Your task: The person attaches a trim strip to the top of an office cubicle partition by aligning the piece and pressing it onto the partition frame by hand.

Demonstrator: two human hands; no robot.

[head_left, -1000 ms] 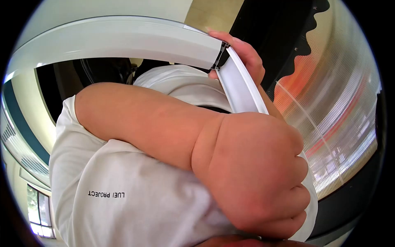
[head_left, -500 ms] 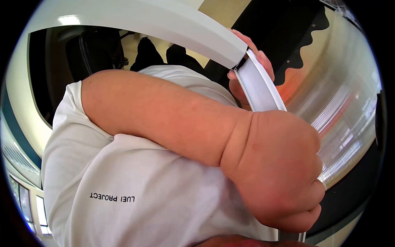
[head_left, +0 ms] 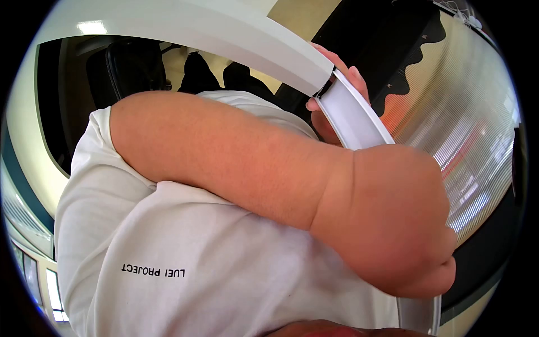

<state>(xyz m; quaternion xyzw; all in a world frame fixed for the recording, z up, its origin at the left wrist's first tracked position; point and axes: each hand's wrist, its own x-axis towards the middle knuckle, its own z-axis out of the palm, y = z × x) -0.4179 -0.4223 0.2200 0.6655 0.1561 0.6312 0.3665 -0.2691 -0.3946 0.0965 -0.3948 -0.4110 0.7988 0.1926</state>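
My left arm crosses in front of my white shirt. My left hand [head_left: 393, 219] is closed round a white channel-shaped strip [head_left: 355, 119], its fingers mostly hidden; the strip shows above and below the fist. Farther up, my right hand [head_left: 358, 81] is wrapped round the joint where the strip meets the end of a long white curved panel [head_left: 252, 42]. Fingertips show on both sides of this joint. A dark gap is visible between the panel end and the strip, which lie at an angle to each other.
A black chair [head_left: 135, 67] stands at the upper left, near my dark-trousered legs. To the right is a ribbed translucent sheet [head_left: 466, 123] beside a black wavy-edged piece [head_left: 393, 50]. White cables [head_left: 469, 19] lie at the upper right.
My left hand has moved right, still closed. The joint and my right hand now appear farther right and slightly lower, and more of my legs and the chair shows.
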